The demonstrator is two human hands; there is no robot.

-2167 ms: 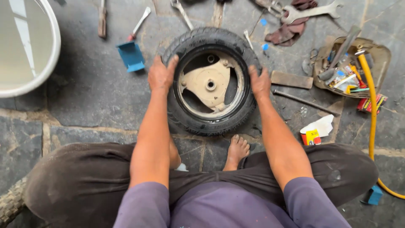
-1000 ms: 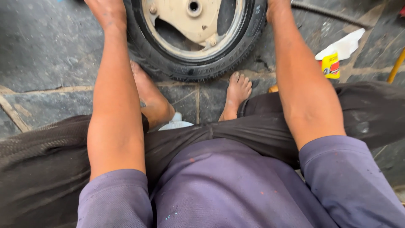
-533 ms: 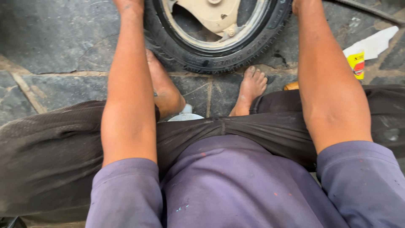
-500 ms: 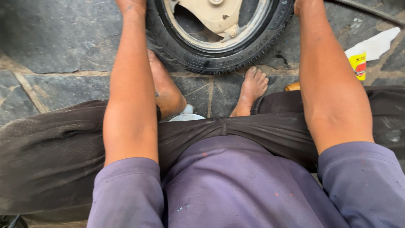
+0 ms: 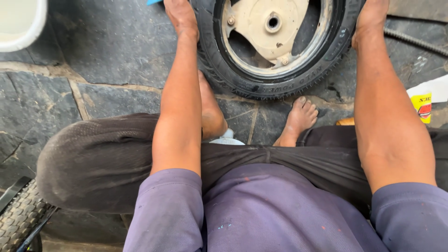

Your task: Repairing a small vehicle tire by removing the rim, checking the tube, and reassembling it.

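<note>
View has dropped toward my lap over the last couple of seconds; it came up slightly in the last half second, so more of the wheel shows again. The tools and the tray beyond it are out of frame.

Tyre (image 5: 280, 84) sits top centre of the frame, flat on the stone floor (image 5: 107, 56), cream rim (image 5: 270, 28) inside it. Same spot relative to my feet as before, so the wheel hasn't moved, only my head.

Left hand (image 5: 179, 16): top of frame, left of the tyre, pressed against the outer sidewall. Fingers are cut off by the frame edge, so I can't tell how far they're curled or whether they actually grip.

Right hand (image 5: 371, 18): top right, on the opposite sidewall, same problem, fingertips out of view. Grip can't be told.

Both arms are straight and braced as earlier, so my read is I'm holding the wheel from both sides, bare feet (image 5: 298, 119) just below the tread.

Other bits: white basin (image 5: 21, 25) in the upper left corner, yellow and white packet (image 5: 424, 102) at the right edge, a second knobbly tyre (image 5: 18, 219) in the lower left corner, a ribbed hose (image 5: 413, 42) at upper right.
</note>
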